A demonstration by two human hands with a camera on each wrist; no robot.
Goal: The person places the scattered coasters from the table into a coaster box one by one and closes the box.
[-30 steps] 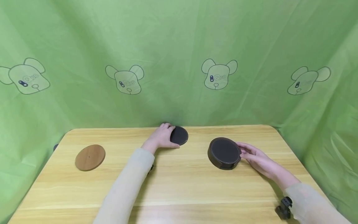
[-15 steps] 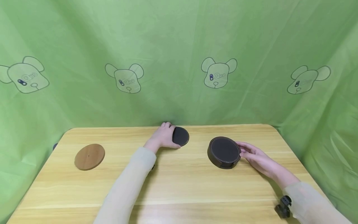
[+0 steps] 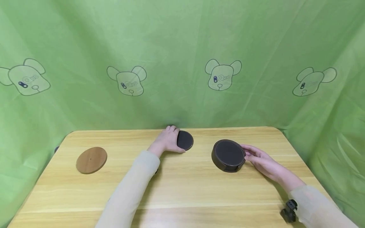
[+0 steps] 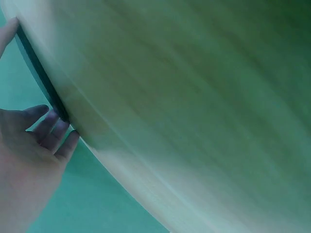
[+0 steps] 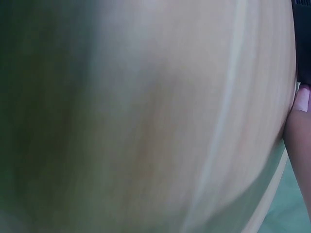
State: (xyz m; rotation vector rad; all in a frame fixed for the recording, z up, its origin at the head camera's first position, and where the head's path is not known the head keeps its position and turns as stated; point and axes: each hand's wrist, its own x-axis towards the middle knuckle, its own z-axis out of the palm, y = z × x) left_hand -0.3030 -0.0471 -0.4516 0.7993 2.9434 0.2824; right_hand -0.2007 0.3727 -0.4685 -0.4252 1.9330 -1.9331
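My left hand (image 3: 167, 139) spans a round black coaster (image 3: 185, 140) at the table's far edge, thumb on the near rim and fingers on the far rim. In the left wrist view, the coaster (image 4: 41, 73) appears edge-on between the thumb and fingers of that hand (image 4: 34, 141). Farther right stands a round black coaster holder (image 3: 228, 155), with a dark disc filling its top. My right hand (image 3: 260, 160) rests against the holder's right side with thumb and fingertips; some fingers are partly hidden. Only a corner of the holder (image 5: 303, 43) shows in the right wrist view.
A round brown wooden disc (image 3: 91, 160) lies at the left of the wooden table (image 3: 194, 196). Green curtain (image 3: 176, 104) hangs right behind the table's far edge and along both sides.
My left hand and the coaster have shifted slightly right and a little toward me. The right hand and the holder stay in place.
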